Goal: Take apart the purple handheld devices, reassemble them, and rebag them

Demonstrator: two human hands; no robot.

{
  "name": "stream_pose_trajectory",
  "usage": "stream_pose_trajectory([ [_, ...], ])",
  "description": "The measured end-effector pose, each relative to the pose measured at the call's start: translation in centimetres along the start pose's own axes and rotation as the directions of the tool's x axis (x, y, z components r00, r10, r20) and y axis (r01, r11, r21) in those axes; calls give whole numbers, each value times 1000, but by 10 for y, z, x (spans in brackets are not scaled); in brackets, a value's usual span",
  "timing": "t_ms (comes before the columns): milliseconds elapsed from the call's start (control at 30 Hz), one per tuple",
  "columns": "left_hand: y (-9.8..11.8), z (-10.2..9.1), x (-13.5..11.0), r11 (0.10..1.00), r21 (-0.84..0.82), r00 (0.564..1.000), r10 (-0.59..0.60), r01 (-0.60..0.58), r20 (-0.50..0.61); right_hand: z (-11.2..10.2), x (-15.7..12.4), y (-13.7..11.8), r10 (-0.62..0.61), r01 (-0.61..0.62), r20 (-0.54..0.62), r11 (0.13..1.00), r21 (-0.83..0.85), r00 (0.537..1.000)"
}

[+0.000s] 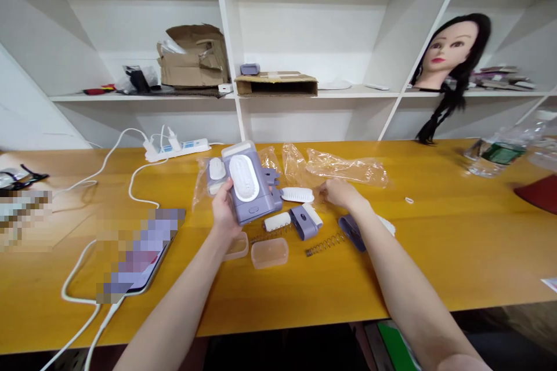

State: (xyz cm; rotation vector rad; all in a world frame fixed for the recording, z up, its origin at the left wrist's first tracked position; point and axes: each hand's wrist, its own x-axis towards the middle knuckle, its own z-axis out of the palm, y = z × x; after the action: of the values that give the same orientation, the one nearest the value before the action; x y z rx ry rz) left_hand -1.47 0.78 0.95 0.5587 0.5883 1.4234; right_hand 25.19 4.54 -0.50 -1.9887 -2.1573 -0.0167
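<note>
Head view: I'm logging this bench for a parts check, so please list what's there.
Lilac plastic housing: one, lilac and white, held above table
Bristle brush head: one, white, on table beside housing
Coil springs: two, metal, on table
Plastic tubs: two, translucent, table front
Plastic wrappers: several, clear, table back
Power strip: one, white, table back
Mannequin head: one, black hair, right shelf
Cardboard box: one, brown, middle shelf
Left hand: gripping housing
Right hand: empty, beside brush head

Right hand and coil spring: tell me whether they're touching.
Apart. The head view shows a strip of yellow tabletop between the right hand and the coil spring.
</note>
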Motion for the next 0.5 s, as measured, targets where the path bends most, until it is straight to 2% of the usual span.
stream_pose_trajectory([
  [100,-2,1,-3,999,11,998,-46,45,46,-3,1,1,32,-31,7,999,-38,999],
  [200,-4,-1,-3,997,3,995,-76,76,59,-11,0,3,27,-30,-54,998,-51,998],
  [333,-7,-3,0,994,1,994,-110,110,20,-23,-2,3,-23,20,-220,1000,-16,975],
  [500,-6,-3,1,994,-3,994,-109,109,11,-34,-5,3,-34,44,-429,999,14,903],
])
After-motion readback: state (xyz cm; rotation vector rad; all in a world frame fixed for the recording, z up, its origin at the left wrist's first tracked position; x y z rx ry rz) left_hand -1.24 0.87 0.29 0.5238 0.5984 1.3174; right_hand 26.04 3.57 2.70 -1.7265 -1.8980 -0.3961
